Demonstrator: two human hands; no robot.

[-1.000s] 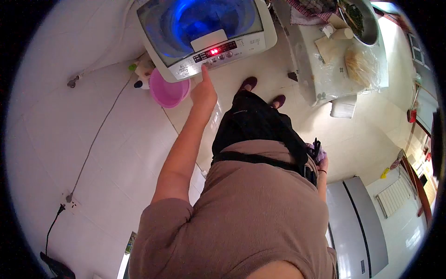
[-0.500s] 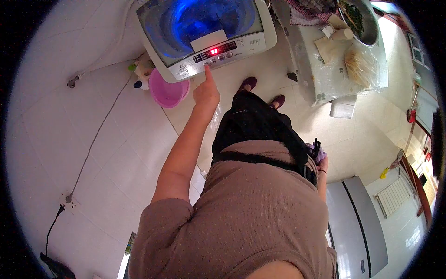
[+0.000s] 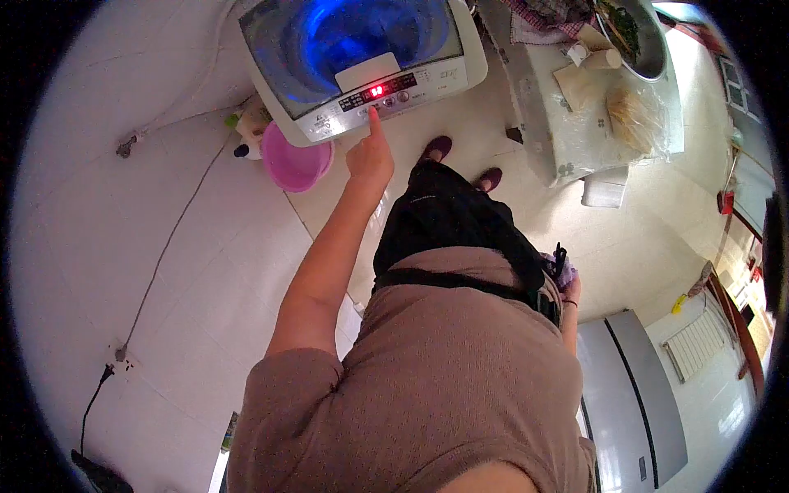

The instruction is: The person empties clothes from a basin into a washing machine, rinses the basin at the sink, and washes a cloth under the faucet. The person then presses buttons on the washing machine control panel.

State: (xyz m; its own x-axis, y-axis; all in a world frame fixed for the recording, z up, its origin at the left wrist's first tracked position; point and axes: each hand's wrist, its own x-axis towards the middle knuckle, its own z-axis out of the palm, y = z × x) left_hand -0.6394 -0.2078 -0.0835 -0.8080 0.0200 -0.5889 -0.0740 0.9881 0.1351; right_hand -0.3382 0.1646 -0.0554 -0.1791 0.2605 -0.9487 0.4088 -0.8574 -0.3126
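Note:
At the top of the head view stands a washing machine (image 3: 448, 78), its control panel lit with red digits and its tub glowing blue under the lid. My left hand (image 3: 371, 161) reaches to the panel. Its index finger is stretched out with the tip at a button in the panel's lower row, the other fingers are curled, and it holds nothing. Down by my right hip, my right hand (image 3: 573, 287) is closed around a bunched purple cloth (image 3: 564, 274); part of this hand is hidden by the cloth and my clothes.
A pink basin (image 3: 297, 164) stands beside the machine on the left. To the right is a covered table (image 3: 546, 123) with a metal bowl (image 3: 657, 62) and a plastic bag of thin sticks or noodles (image 3: 633, 119). A grey fridge (image 3: 620, 394) stands lower right; a power cord (image 3: 177, 230) runs along the left wall.
My left index finger has shifted slightly to the right and up along the button row. My right hand keeps the purple cloth in place.

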